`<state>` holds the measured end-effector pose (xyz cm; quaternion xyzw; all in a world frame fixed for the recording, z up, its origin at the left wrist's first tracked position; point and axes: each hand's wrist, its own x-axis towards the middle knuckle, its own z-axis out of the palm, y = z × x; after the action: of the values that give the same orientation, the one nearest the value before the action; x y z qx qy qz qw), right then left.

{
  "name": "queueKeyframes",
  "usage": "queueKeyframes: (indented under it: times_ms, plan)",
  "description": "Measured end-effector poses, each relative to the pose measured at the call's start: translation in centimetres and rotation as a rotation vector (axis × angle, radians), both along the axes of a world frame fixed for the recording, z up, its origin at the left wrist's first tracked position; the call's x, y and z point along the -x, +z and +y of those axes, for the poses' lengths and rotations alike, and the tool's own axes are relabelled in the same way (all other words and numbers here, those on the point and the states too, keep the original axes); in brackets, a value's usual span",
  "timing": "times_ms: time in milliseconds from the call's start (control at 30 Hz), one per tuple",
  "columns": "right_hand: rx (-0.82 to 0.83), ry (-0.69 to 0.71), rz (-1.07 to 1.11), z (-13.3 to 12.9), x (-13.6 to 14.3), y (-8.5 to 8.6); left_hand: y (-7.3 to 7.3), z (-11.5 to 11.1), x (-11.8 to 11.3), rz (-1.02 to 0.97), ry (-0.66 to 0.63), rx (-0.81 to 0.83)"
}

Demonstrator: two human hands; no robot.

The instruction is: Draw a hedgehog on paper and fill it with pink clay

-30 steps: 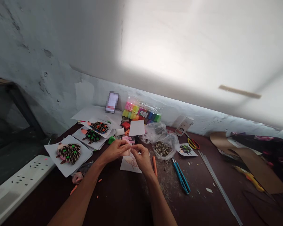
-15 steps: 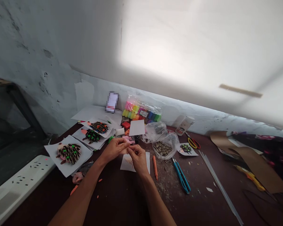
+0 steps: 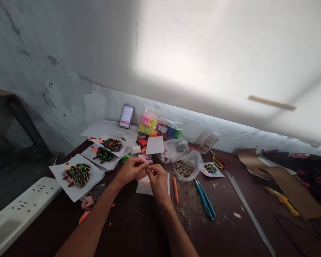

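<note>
My left hand [image 3: 131, 170] and my right hand [image 3: 158, 181] meet fingertip to fingertip above a white card [image 3: 143, 188]. Their fingers are pinched together, and whatever is between them is too small and hidden to make out. Part of an orange-pink drawing shows on the card under my right hand. Just right of the card lies an orange marker [image 3: 176, 191]. Beyond it, a clear plastic bag [image 3: 196, 160] is open around striped sunflower seeds [image 3: 184, 168]. Blue-handled tweezers [image 3: 206, 200] lie farther right.
Hedgehog pictures made with seeds [image 3: 80, 174] lie on papers at left, near a white power strip [image 3: 24, 203]. A marker pack [image 3: 162, 126] and a blurred-out phone [image 3: 126, 116] lean at the wall. Scissors [image 3: 218, 161], glue sticks [image 3: 250, 212] and a yellow glue gun [image 3: 285, 202] lie at right.
My fingers have shifted slightly at the pinch, and the two hands stay together over the card. The view has moved a little; the things on the table lie as before.
</note>
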<state>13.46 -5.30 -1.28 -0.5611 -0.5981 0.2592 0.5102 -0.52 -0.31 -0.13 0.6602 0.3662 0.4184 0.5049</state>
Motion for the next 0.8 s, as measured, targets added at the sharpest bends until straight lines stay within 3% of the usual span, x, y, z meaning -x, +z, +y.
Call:
queueKeyframes:
  times_ms: [133, 333, 600, 800]
  plan:
    - [-0.057, -0.054, 0.025, -0.08, -0.24, 0.26, -0.01, 0.03, -0.15, -0.078, 0.019, 0.041]
    - [-0.110, -0.052, 0.088, 0.15, -0.60, 0.45, -0.29, -0.12, 0.10, -0.037, -0.134, 0.138]
    - [-0.053, 0.040, 0.140, 0.36, -0.83, 0.21, -0.32, -0.03, -0.16, -0.082, -0.058, 0.135]
    - [-0.041, 0.006, 0.219, 0.06, -0.33, 0.53, -0.23, -0.06, -0.41, -0.162, 0.008, 0.115]
